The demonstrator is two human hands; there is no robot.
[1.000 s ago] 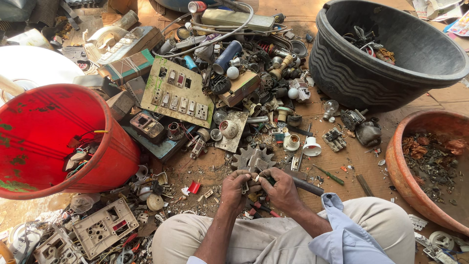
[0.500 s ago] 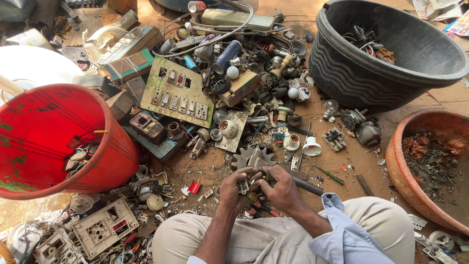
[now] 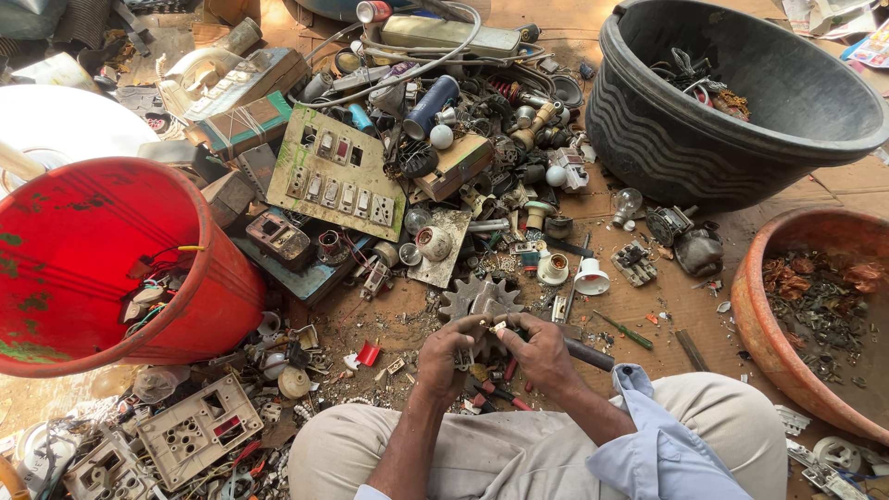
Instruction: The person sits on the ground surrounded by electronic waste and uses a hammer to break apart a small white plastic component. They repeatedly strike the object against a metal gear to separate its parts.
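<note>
My left hand (image 3: 447, 356) and my right hand (image 3: 535, 354) meet in front of my knees, both pinching one small metal electrical part (image 3: 494, 327) between the fingertips. A grey toothed gear (image 3: 477, 298) lies on the ground just beyond the hands. A dark-handled tool (image 3: 589, 353) lies under my right hand, and red-handled pliers (image 3: 505, 396) lie below the hands between my knees. My right arm wears a light blue sleeve (image 3: 648, 444).
A red tub (image 3: 218, 278) with wires stands at left, a black tub (image 3: 648, 139) at top right, a terracotta bowl (image 3: 755, 306) of scrap at right. A switch panel (image 3: 338, 176), bulbs, sockets and cables cover the ground ahead. White socket plates (image 3: 194, 431) lie bottom left.
My hands have stayed in place; the fingers have shifted slightly on the small part.
</note>
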